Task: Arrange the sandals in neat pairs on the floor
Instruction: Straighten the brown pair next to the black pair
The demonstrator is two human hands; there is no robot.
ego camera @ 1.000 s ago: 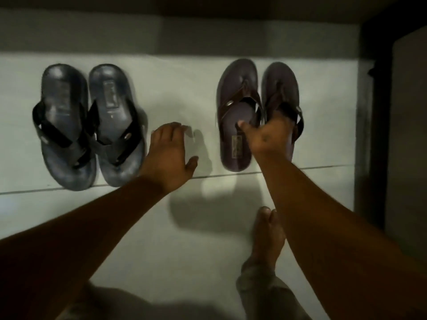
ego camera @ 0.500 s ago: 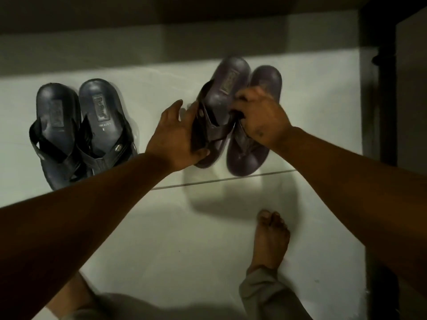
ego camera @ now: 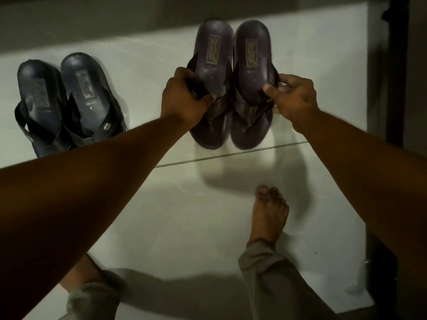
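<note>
Two brown sandals stand side by side on the white tiled floor, heels toward the wall and toes toward me. My left hand grips the strap and outer edge of the left brown sandal. My right hand pinches the strap on the outer side of the right brown sandal. The two soles touch along their inner edges. To the left a pair of black sandals lies close together on the floor, partly hidden by my left forearm.
A grey wall base runs along the back. A dark door frame stands at the right. My bare right foot is planted just below the brown pair, and my left foot shows under my left arm.
The brown sandals have been turned around, heels now toward the wall, and set side by side. My left hand moved from the floor onto the left brown sandal; my right took the right one.
</note>
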